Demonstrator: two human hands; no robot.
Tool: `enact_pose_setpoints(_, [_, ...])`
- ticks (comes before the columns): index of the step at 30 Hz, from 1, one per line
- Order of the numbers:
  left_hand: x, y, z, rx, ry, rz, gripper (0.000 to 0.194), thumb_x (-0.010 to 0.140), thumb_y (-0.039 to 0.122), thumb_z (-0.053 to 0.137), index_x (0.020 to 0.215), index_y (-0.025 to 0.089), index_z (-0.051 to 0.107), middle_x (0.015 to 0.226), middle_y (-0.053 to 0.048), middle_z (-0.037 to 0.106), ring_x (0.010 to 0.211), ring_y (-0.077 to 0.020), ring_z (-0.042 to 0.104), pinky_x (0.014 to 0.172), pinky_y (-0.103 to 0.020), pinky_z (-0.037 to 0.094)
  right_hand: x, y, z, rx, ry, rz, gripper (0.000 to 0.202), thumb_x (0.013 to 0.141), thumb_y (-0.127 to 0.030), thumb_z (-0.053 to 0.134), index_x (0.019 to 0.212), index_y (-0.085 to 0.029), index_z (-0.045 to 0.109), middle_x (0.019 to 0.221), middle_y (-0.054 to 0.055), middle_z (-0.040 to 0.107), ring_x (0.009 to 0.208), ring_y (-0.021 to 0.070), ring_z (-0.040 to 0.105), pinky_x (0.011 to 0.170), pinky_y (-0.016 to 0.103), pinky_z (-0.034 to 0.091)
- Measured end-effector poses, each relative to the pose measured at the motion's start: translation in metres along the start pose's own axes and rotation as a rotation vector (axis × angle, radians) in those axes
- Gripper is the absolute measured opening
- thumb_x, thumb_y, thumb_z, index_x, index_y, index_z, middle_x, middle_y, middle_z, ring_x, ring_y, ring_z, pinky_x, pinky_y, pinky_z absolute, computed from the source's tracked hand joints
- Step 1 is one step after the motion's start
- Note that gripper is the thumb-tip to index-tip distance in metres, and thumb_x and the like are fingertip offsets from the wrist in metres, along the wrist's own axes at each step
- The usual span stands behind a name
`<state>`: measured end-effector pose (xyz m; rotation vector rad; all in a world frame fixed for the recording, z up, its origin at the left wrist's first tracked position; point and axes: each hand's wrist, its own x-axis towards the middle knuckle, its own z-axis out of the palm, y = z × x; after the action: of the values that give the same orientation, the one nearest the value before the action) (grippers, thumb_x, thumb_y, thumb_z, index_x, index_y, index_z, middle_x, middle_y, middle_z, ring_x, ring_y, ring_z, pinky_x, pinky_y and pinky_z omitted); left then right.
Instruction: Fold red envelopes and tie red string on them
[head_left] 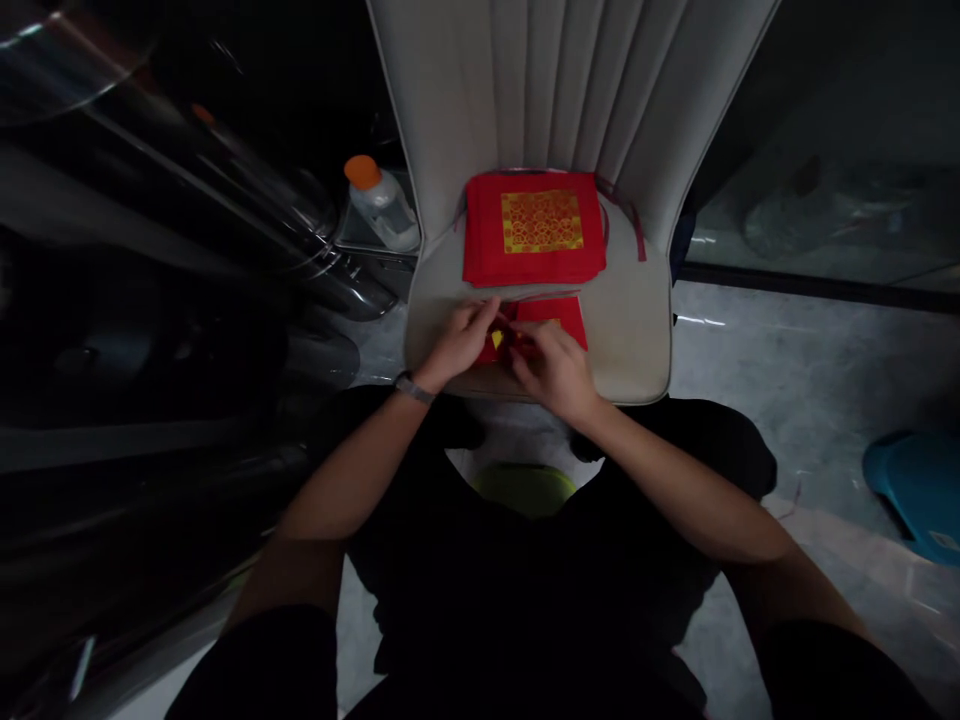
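Observation:
A red packet (pixel 568 316) with gold print lies at the front of the chair seat, partly covered by my hands. A thin dark red ribbon runs across its top side. My left hand (pixel 459 342) is closed over the packet's left part, with the ribbon between thumb and fingers. From the right, my right hand (pixel 556 370) bends over the packet, its fingers pinched at the ribbon close to the left fingertips. The exact finger contact is dark and partly hidden. Behind the hands lies a stack of larger red packets (pixel 484 230) with a gold patterned panel (pixel 541 221).
The pale chair (pixel 634 330) faces me, its ribbed backrest (pixel 570 80) behind the stack. A loose ribbon (pixel 640 240) trails right of the stack. Left of the chair stands a bottle (pixel 384 208) with an orange cap. A blue plastic object (pixel 919 490) sits on the floor at right.

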<state>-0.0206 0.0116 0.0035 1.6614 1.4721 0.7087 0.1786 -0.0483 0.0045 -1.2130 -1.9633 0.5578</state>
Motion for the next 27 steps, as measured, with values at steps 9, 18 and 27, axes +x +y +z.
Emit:
enact_pose_setpoints(9, [0.005,-0.022,-0.020,-0.070,-0.223,0.001,0.021,0.089,0.030,0.075,0.105,0.016,0.078,0.100,-0.006,0.079,0.091,-0.0186,0.070,0.088,-0.032,0.055,0.002,0.019,0.023,0.051,-0.201,-0.232,0.036,0.106,-0.024,0.061,0.139,-0.024,0.075,0.139,0.011,0.078,0.133,0.0282,0.071,0.115,0.050,0.056])
enact_pose_setpoints(18, [-0.005,-0.023,-0.031,0.076,-0.280,0.212,0.040,0.100,0.031,0.071,0.137,0.016,0.074,0.133,-0.014,0.074,0.115,-0.0234,0.073,0.104,-0.040,0.059,-0.001,0.053,0.025,0.004,-0.288,-0.174,0.044,0.104,-0.036,0.070,0.145,-0.021,0.073,0.164,0.015,0.061,0.160,0.0334,0.050,0.133,0.061,0.040])
enact_pose_setpoints(27, [-0.029,-0.020,-0.043,0.355,-0.339,0.334,0.065,0.101,0.021,0.071,0.164,0.021,0.054,0.166,-0.013,0.058,0.152,-0.0286,0.060,0.130,-0.049,0.047,-0.004,0.060,0.032,-0.010,-0.235,-0.149,0.040,0.105,-0.030,0.068,0.144,-0.027,0.075,0.168,0.012,0.056,0.162,0.0324,0.047,0.134,0.064,0.038])
